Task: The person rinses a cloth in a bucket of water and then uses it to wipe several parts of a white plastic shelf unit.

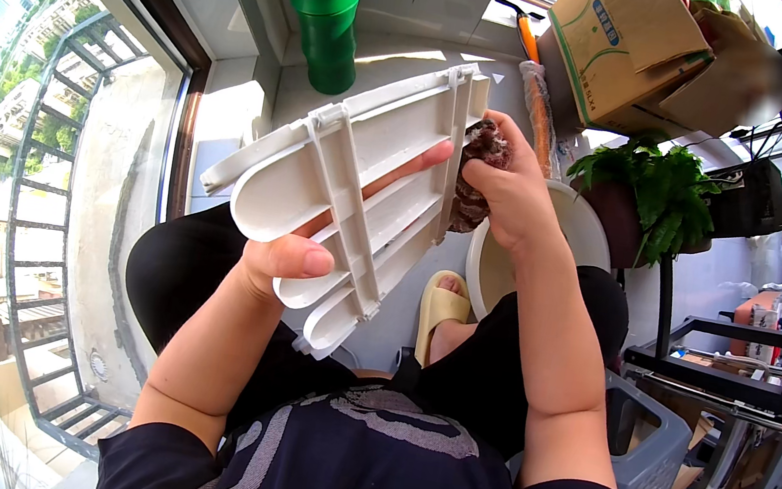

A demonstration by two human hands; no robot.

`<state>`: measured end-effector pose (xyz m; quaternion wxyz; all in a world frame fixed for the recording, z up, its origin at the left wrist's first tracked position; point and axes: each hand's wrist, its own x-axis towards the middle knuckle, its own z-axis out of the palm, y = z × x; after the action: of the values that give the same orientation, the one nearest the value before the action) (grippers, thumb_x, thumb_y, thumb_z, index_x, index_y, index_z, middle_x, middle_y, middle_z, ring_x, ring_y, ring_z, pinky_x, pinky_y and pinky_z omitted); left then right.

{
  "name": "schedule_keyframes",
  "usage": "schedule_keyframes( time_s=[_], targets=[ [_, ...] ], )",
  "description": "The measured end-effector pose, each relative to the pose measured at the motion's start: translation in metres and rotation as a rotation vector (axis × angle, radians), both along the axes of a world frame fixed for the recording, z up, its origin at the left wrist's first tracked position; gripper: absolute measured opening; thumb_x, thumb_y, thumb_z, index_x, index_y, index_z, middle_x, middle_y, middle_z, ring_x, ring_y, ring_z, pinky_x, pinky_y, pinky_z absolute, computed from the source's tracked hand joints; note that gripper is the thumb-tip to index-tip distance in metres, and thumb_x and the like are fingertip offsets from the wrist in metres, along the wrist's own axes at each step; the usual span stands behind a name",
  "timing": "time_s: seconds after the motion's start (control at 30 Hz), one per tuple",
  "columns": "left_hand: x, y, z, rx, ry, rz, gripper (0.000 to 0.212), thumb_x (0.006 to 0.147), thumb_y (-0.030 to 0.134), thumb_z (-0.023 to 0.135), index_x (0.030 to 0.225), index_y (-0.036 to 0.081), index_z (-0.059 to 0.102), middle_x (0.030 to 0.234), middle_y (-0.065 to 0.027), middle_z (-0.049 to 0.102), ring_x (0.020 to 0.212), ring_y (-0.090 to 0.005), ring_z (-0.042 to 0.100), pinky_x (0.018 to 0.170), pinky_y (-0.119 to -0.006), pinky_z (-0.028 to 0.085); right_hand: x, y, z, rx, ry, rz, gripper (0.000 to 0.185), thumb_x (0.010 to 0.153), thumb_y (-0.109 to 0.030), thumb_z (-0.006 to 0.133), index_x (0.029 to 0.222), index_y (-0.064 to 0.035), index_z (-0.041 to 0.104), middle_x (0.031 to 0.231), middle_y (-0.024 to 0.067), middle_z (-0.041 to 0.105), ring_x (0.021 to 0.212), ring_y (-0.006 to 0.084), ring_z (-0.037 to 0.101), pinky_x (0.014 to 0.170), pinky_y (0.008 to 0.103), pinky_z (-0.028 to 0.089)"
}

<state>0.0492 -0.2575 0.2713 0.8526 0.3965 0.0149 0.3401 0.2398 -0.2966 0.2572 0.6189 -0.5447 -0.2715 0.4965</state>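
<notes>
My left hand [286, 259] grips the lower left part of a white plastic picket fence panel [276, 201], thumb in front and fingers behind, showing through the gaps. The panel is tilted above my lap, with rounded slat ends and two cross rails. At its right end, my right hand [517, 187] holds a dark brown, shaggy cloth [471, 207] against the slats. Part of the cloth is hidden behind my fingers and the panel. Below the panel and my right forearm stands a pale round bucket [576, 223], partly covered by my arm and knee.
A green bamboo-shaped column [327, 15] stands ahead. Further right are an orange-handled tool [543, 115], a cardboard box [617, 51] and a potted fern [661, 190]. A grey plastic stool [646, 442] and a black metal rack [720, 373] stand at my right, a window [191, 85] at my left.
</notes>
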Motion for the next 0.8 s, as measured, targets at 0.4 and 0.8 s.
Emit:
schedule_keyframes(
  time_s=[0.4,0.8],
  targets=[
    [-0.005,0.006,0.001,0.004,-0.029,-0.041,0.102,0.056,0.029,0.064,0.141,0.002,0.013,0.141,-0.0313,0.015,0.133,-0.041,0.016,0.103,-0.05,0.028,0.0,0.003,-0.019,0.358,-1.281,-0.267,0.021,0.077,-0.006,0.06,0.096,-0.0003,0.053,0.078,0.0178,0.06,0.069,0.0317,0.06,0.063,0.0358,0.048],
    [-0.019,0.019,0.011,-0.161,-0.167,-0.134,0.098,0.057,0.032,0.066,0.14,0.007,0.021,0.143,-0.0269,0.016,0.132,-0.0416,0.019,0.101,-0.06,0.023,0.053,-0.017,0.031,0.454,0.019,-0.16,0.039,0.082,-0.017,0.065,0.114,-0.0004,0.048,0.097,0.0075,0.061,0.081,0.0126,0.061,0.069,0.0252,0.052]
  ],
)
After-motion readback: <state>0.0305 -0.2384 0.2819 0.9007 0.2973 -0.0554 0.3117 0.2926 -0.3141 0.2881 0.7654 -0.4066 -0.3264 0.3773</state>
